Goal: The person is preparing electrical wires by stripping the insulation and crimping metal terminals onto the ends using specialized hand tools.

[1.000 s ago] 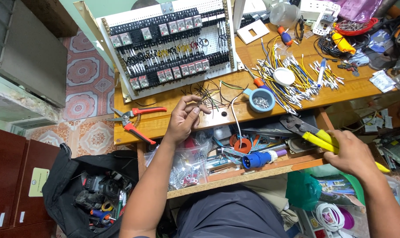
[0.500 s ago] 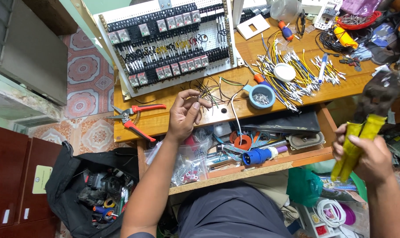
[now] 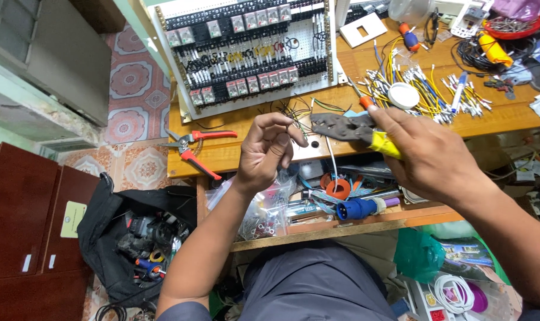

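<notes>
My left hand (image 3: 269, 150) is raised over the front edge of the wooden bench (image 3: 234, 142), its fingertips pinched on a thin wire (image 3: 295, 125) that runs from the tilted white relay panel (image 3: 246, 53). My right hand (image 3: 427, 156) grips the yellow handles of a crimping tool (image 3: 353, 128). The tool's dark grey jaws point left and sit right beside the left fingertips. Loose wires from the panel hang between the two hands.
Red-handled cutters (image 3: 194, 148) lie on the bench's left front. Several yellow and white cut wires (image 3: 427, 95) and a white tape roll (image 3: 403, 95) lie at the back right. A blue plug (image 3: 354, 208) sits on the lower shelf; an open black tool bag (image 3: 136, 235) is on the floor.
My right hand has swung the crimping tool up from low at the right to the bench, jaws now next to my left fingers. My left hand lifted slightly.
</notes>
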